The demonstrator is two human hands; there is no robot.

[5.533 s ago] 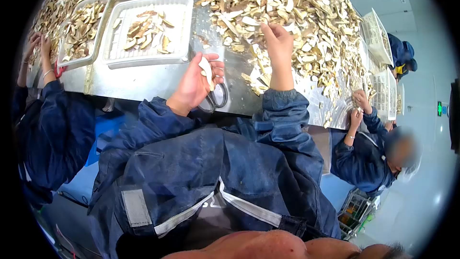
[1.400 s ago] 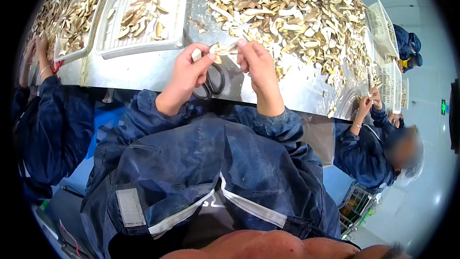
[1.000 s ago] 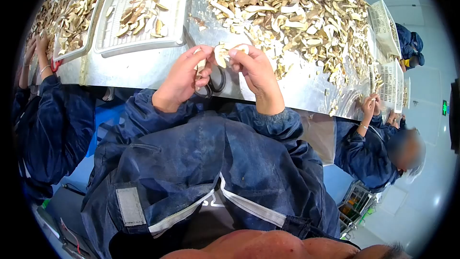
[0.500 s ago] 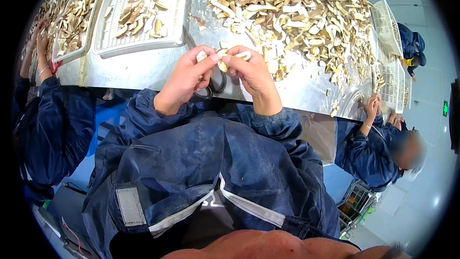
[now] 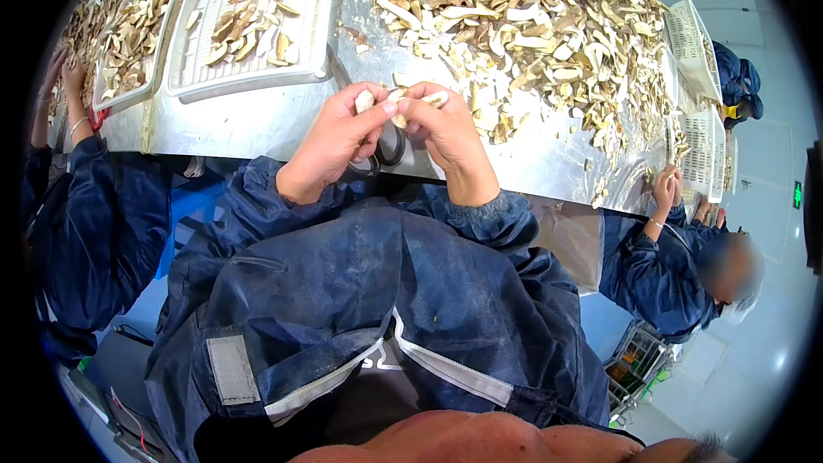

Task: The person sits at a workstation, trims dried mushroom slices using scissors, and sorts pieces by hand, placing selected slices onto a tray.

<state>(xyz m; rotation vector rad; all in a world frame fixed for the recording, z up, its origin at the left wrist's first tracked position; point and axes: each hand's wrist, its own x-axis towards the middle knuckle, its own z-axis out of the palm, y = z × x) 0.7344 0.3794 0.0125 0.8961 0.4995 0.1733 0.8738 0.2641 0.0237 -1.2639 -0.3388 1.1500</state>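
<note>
Over the table's front edge my left hand point(image 5: 336, 135) is closed, with a pale mushroom piece point(image 5: 364, 102) showing between its thumb and fingers. My right hand point(image 5: 452, 135) pinches another whitish mushroom slice point(image 5: 435, 99), its tip sticking out at the top. The two thumbs almost meet over a small mushroom piece point(image 5: 399, 109) between the hands; which hand carries it I cannot tell. Below and beside my left hand is a dark looped handle point(image 5: 394, 147), partly hidden by the fingers.
A large heap of sliced mushrooms point(image 5: 549, 26) spreads over the metal table point(image 5: 257, 130) ahead and right. At left stand a white tray point(image 5: 249, 83) with some slices and a fuller tray point(image 5: 110, 103). Co-workers sit at left point(image 5: 94, 223) and right point(image 5: 660, 266), near white baskets point(image 5: 705, 150).
My hands stay nearly in place, with slight finger shifts around the mushroom pieces. The hands of the co-worker at left have moved a little.
</note>
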